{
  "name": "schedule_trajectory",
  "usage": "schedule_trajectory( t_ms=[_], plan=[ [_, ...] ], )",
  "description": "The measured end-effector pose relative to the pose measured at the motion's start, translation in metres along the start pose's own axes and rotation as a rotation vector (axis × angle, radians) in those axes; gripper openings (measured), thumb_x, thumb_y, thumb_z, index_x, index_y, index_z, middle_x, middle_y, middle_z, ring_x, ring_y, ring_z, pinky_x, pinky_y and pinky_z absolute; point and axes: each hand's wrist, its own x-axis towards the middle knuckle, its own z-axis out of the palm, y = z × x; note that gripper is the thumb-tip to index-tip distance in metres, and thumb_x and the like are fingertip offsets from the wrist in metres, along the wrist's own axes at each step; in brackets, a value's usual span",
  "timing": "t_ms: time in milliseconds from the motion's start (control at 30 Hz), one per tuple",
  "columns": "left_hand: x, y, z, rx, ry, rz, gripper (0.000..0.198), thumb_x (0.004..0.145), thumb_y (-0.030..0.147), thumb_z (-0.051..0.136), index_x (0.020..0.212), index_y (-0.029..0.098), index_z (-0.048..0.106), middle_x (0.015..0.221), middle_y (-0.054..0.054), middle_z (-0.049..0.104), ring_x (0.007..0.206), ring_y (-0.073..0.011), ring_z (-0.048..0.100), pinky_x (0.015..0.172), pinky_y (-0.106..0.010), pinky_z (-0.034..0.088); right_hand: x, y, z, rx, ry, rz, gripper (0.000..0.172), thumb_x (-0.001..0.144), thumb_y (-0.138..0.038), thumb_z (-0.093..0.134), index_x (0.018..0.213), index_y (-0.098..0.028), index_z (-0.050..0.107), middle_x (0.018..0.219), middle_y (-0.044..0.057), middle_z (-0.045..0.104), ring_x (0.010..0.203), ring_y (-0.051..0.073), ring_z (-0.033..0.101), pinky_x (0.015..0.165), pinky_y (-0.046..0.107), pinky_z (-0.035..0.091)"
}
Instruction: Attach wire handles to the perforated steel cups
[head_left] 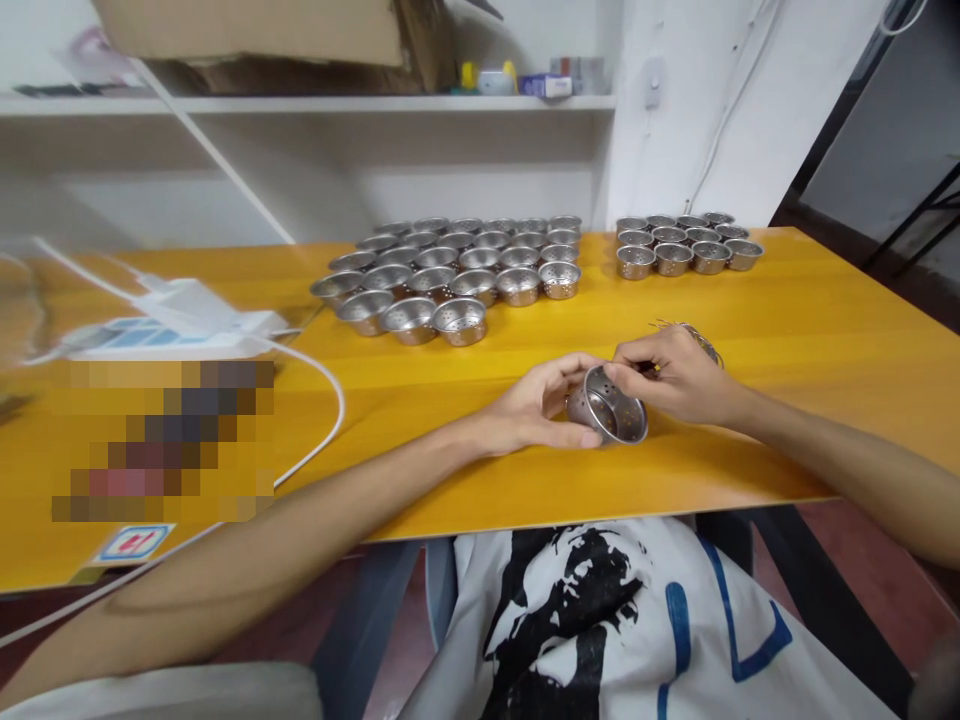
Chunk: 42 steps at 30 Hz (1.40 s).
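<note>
Near the front of the table, my left hand (536, 405) grips a small perforated metal cup (619, 415), tilted so that its mouth faces me and to the right. Thumb and fingers of that hand lie around its side. At the cup's upper rim is my right hand (667, 370), its fingers pinched together. What they hold is too small to make out. Behind the right hand lies a small bundle of thin metal wires (701, 345), partly hidden by it.
Rows of similar metal cups (461, 322) stand at the back middle, with a smaller group (711, 258) at the back right. A power strip (180, 335) with white cables lies on the left. A shelf (337, 104) carrying a cardboard box (262, 35) runs behind the table (540, 320).
</note>
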Motion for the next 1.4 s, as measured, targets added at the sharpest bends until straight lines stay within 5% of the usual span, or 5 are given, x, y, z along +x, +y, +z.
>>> schedule_trajectory(
  t_ms=[567,933,1100,1400],
  plan=[
    [0.004,0.003,0.002,0.032,0.065,0.024,0.057,0.068,0.028,0.107,0.119,0.020,0.080,0.116,-0.007,0.079,0.106,-0.0199,0.074,0.098,-0.033,0.059,-0.003,0.005,0.003,0.137,0.051,0.155,0.050,0.106,-0.052,0.060,0.067,-0.022,0.051,0.062,-0.003,0.040,0.059,0.012,0.037,0.058,0.031,0.030],
    [0.004,0.001,0.001,0.390,0.216,0.092,0.076,0.070,0.043,0.107,0.136,0.022,0.075,0.146,-0.014,0.076,0.138,-0.0332,0.070,0.116,-0.046,0.056,-0.003,0.006,0.013,0.161,0.145,0.219,0.059,0.105,-0.066,0.064,0.067,-0.021,0.059,0.058,-0.002,0.052,0.056,0.012,0.044,0.056,0.029,0.033],
    [0.000,0.006,0.005,0.606,0.340,0.166,0.074,0.072,0.050,0.105,0.130,0.023,0.069,0.138,-0.013,0.078,0.131,-0.0321,0.073,0.104,-0.041,0.057,0.000,0.012,0.006,0.275,0.114,0.252,0.067,0.096,-0.081,0.072,0.070,-0.019,0.070,0.065,0.002,0.068,0.059,0.013,0.055,0.057,0.027,0.040],
    [0.003,0.006,0.000,0.805,0.344,0.200,0.065,0.075,0.054,0.101,0.123,0.023,0.069,0.127,-0.009,0.078,0.111,-0.0270,0.075,0.086,-0.034,0.056,-0.003,0.015,0.002,0.391,0.013,0.344,0.060,0.091,-0.078,0.082,0.089,-0.018,0.078,0.076,0.004,0.079,0.045,0.010,0.056,0.045,0.026,0.043]
  ],
)
